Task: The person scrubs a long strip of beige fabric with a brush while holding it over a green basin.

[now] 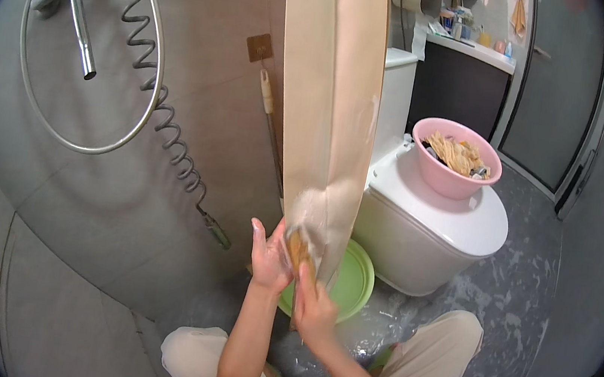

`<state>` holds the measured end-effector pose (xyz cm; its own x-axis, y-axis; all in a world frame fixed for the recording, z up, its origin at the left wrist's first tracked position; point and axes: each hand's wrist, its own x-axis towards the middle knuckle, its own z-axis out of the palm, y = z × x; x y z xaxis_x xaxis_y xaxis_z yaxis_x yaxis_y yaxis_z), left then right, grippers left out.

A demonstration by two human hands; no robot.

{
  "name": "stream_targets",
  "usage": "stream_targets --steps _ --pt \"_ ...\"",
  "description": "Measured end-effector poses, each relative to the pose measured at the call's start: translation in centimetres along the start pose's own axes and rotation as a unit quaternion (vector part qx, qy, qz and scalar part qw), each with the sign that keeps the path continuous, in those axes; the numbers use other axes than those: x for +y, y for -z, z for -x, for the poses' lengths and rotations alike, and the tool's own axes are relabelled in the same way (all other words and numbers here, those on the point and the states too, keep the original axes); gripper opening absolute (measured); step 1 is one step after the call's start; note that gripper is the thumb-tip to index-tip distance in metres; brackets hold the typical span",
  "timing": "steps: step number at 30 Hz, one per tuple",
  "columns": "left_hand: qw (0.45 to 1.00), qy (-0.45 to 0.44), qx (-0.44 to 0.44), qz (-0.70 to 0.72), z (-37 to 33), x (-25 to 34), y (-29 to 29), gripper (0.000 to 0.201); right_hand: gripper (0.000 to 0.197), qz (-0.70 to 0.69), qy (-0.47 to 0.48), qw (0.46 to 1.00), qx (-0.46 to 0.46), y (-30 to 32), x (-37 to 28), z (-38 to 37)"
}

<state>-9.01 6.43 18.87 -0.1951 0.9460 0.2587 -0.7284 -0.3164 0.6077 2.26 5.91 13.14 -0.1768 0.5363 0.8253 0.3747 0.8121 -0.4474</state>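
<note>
We find a long beige sheet of smooth material (332, 94) hanging between the grey wall and the white ceramic toilet (417, 236), creased lengthwise, with a whitish, wet-looking patch near its lower end. Its long axis runs nearly upright, narrowing downward toward the round green basin (364, 279). The right hand (315, 311) grasps a tan wooden-looking brush (300, 250), tilted from upper left to lower right, against the sheet. The left hand (272, 262) is open at the sheet's left edge, thumb raised.

The right hand (315, 315) holds a brush (299, 250) — seemingly wooden — against a beige panel (330, 109), left hand (272, 265) alongside.
</note>
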Motion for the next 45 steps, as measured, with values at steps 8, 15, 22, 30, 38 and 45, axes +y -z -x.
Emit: stream_targets --steps 8,15,22,30,38,45 --pt "0.993 -0.097 -0.026 -0.057 -1.5 0.6 -0.5 0.072 0.054 -0.029 0.01 0.999 0.036 0.1 -0.7 -4.0" --pt "0.947 0.005 0.036 -0.318 -6.3 6.1 -6.1 0.035 0.054 -0.059 -0.022 0.996 0.07 3.3 -0.6 -9.1" --pt "0.989 -0.059 0.018 -0.133 -7.1 3.4 -6.2 0.036 0.053 -0.026 -0.001 0.999 0.048 1.0 0.0 -10.0" --pt "0.993 -0.058 0.004 -0.099 -5.9 4.4 -6.4 0.038 0.052 -0.013 -0.022 1.0 0.018 2.0 -1.2 -13.6" --pt "0.995 -0.036 0.008 -0.088 -5.5 4.6 -6.6 0.039 0.052 -0.025 -0.038 0.999 0.015 0.8 -0.1 -6.8" --pt "0.988 -0.074 0.009 -0.137 -5.0 4.6 -5.3 0.035 0.056 -0.023 -0.015 0.997 0.067 0.9 1.4 -12.8"
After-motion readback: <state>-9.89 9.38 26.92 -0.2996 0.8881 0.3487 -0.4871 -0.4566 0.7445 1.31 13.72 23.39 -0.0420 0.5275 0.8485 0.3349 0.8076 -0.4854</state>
